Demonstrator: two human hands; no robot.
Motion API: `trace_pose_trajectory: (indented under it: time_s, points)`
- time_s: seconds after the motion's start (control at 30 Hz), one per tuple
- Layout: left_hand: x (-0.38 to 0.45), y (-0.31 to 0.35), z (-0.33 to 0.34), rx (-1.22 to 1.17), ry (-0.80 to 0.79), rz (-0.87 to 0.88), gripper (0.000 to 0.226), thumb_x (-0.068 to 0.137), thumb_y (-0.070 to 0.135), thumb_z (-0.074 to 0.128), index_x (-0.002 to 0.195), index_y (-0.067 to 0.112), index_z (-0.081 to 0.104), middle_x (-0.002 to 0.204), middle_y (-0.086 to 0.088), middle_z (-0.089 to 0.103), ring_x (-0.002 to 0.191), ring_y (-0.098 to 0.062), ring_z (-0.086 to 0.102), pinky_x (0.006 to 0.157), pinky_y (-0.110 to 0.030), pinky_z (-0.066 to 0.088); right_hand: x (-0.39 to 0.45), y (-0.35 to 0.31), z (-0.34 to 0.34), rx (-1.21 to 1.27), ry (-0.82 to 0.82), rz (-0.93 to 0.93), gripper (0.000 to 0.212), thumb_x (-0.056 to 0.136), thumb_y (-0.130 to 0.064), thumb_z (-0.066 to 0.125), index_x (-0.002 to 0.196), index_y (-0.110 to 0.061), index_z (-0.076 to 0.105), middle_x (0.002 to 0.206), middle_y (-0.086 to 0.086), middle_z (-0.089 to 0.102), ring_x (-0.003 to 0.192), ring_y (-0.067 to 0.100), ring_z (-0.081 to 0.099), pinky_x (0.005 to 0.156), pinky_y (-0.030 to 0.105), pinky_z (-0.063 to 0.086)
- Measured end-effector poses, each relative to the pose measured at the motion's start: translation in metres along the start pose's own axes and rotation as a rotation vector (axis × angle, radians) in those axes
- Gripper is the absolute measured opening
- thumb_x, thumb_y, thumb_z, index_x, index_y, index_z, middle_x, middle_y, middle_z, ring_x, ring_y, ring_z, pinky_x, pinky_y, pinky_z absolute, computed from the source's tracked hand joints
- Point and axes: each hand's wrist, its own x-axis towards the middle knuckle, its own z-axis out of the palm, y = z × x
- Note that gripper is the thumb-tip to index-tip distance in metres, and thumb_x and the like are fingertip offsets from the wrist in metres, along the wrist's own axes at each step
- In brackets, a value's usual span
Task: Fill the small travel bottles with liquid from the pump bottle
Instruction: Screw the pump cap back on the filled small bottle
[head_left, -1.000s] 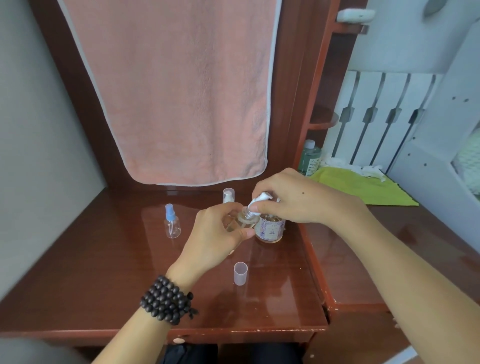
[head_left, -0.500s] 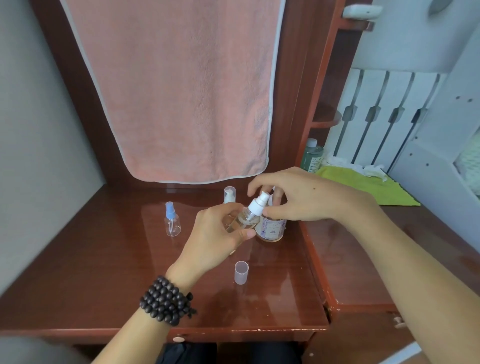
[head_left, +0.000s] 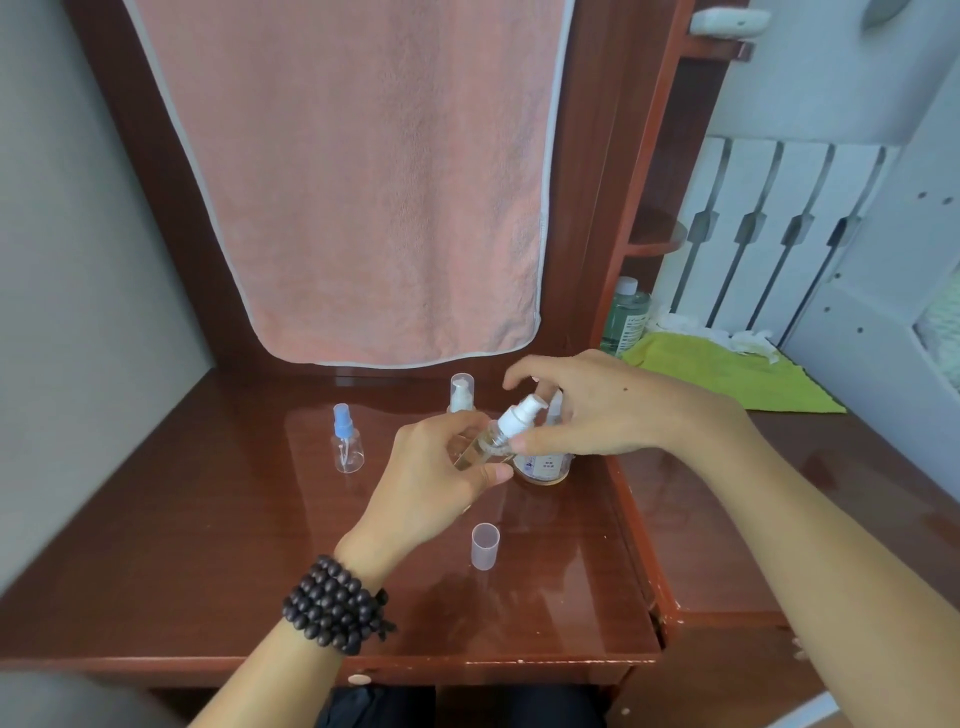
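Note:
My left hand (head_left: 436, 483) grips a small clear travel bottle (head_left: 498, 434) with a white spray top, tilted to the right. My right hand (head_left: 613, 410) hovers over that top with fingers spread; the thumb tip lies by the bottle's neck. Behind them the pump bottle (head_left: 545, 465) stands on the desk, its pump hidden by my right hand. A blue-topped small bottle (head_left: 345, 441) stands to the left. Another small bottle with a clear cap (head_left: 461, 392) stands at the back. A loose clear cap (head_left: 485, 545) stands upright on the desk in front.
The glossy red-brown desk (head_left: 208, 545) has a pink towel (head_left: 358, 182) hanging behind it. To the right lie a green cloth (head_left: 727, 374) and a green bottle (head_left: 626, 317), with white slats behind. A raised ledge runs along the desk's right side.
My right hand has let go of the white spray top and opened its fingers above it. The left hand keeps the small bottle in about the same place.

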Motion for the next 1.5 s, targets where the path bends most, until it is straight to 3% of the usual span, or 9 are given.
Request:
trace_pose_trajectory:
  time_s: [0.17, 0.33, 0.43, 0.53, 0.63, 0.8, 0.93, 1.2, 1.5]
  points:
    - [0.001, 0.004, 0.001, 0.009, 0.009, 0.008, 0.033, 0.07, 0.025, 0.086, 0.099, 0.033, 0.072, 0.079, 0.01, 0.072, 0.076, -0.007, 0.068, 0.073, -0.035, 0.058, 0.0, -0.001, -0.001, -0.028, 0.037, -0.12, 0.014, 0.087, -0.035, 0.064, 0.091, -0.022, 0.068, 0.059, -0.006, 0.063, 0.057, 0.004, 0.06, 0.055, 0.023, 0.05]
    - [-0.002, 0.006, 0.003, 0.028, -0.002, 0.026, 0.032, 0.072, 0.023, 0.086, 0.098, 0.035, 0.072, 0.066, 0.02, 0.065, 0.06, 0.003, 0.056, 0.063, -0.013, 0.041, 0.005, 0.001, 0.012, -0.142, 0.133, 0.026, 0.078, 0.081, -0.081, 0.037, 0.052, -0.009, 0.049, 0.033, -0.003, 0.042, 0.051, 0.023, 0.062, 0.06, 0.042, 0.057]
    - [-0.002, 0.004, 0.003, 0.032, 0.006, 0.016, 0.035, 0.072, 0.026, 0.086, 0.102, 0.033, 0.072, 0.079, 0.017, 0.071, 0.075, 0.001, 0.064, 0.072, -0.021, 0.05, 0.0, 0.002, 0.006, -0.111, 0.153, -0.004, 0.059, 0.073, -0.082, 0.048, 0.076, -0.025, 0.064, 0.05, -0.012, 0.056, 0.052, 0.007, 0.055, 0.061, 0.034, 0.055]
    - [-0.001, 0.003, 0.001, 0.027, 0.026, 0.006, 0.035, 0.07, 0.026, 0.087, 0.098, 0.038, 0.07, 0.083, 0.016, 0.072, 0.081, 0.0, 0.067, 0.077, -0.025, 0.054, -0.004, 0.004, 0.002, 0.047, 0.057, -0.146, 0.031, 0.079, -0.034, 0.069, 0.109, -0.036, 0.062, 0.076, -0.014, 0.064, 0.066, 0.0, 0.059, 0.063, 0.018, 0.05]
    - [-0.001, 0.007, 0.001, 0.015, 0.018, 0.034, 0.038, 0.07, 0.021, 0.087, 0.09, 0.046, 0.067, 0.073, 0.018, 0.069, 0.063, 0.001, 0.06, 0.066, -0.027, 0.052, -0.002, 0.001, 0.008, 0.031, 0.114, -0.135, 0.008, 0.082, -0.034, 0.066, 0.082, -0.026, 0.067, 0.057, -0.01, 0.056, 0.053, 0.005, 0.053, 0.054, 0.025, 0.047]
    - [-0.001, 0.007, 0.002, 0.014, 0.01, 0.043, 0.037, 0.072, 0.022, 0.085, 0.101, 0.037, 0.071, 0.076, 0.012, 0.071, 0.063, -0.005, 0.061, 0.067, -0.034, 0.056, -0.003, 0.004, 0.012, -0.053, 0.175, 0.019, 0.068, 0.083, -0.078, 0.037, 0.069, -0.016, 0.063, 0.057, 0.004, 0.062, 0.04, 0.008, 0.05, 0.053, 0.034, 0.052]
    - [-0.001, 0.006, 0.0, 0.042, 0.044, 0.055, 0.04, 0.072, 0.02, 0.086, 0.088, 0.051, 0.065, 0.081, 0.008, 0.072, 0.071, -0.009, 0.064, 0.071, -0.033, 0.056, -0.005, 0.007, 0.013, 0.045, 0.138, -0.17, 0.015, 0.081, -0.039, 0.068, 0.094, -0.033, 0.064, 0.066, -0.005, 0.061, 0.062, 0.007, 0.057, 0.056, 0.02, 0.046]
    - [-0.004, 0.006, 0.004, 0.138, 0.116, 0.147, 0.036, 0.071, 0.012, 0.086, 0.101, 0.025, 0.073, 0.075, 0.021, 0.064, 0.078, 0.001, 0.059, 0.067, -0.005, 0.039, 0.004, 0.009, 0.04, 0.046, 0.304, -0.043, 0.044, 0.091, -0.054, 0.051, 0.071, -0.016, 0.06, 0.056, -0.004, 0.048, 0.051, 0.011, 0.046, 0.05, 0.026, 0.035]
    - [-0.007, 0.009, 0.004, 0.099, 0.149, 0.154, 0.04, 0.075, 0.002, 0.08, 0.105, 0.028, 0.074, 0.073, 0.021, 0.068, 0.067, 0.003, 0.059, 0.065, -0.005, 0.041, 0.002, 0.008, 0.041, 0.23, 0.351, -0.163, 0.019, 0.087, -0.042, 0.064, 0.082, -0.023, 0.066, 0.061, 0.0, 0.059, 0.053, 0.013, 0.056, 0.054, 0.034, 0.048]
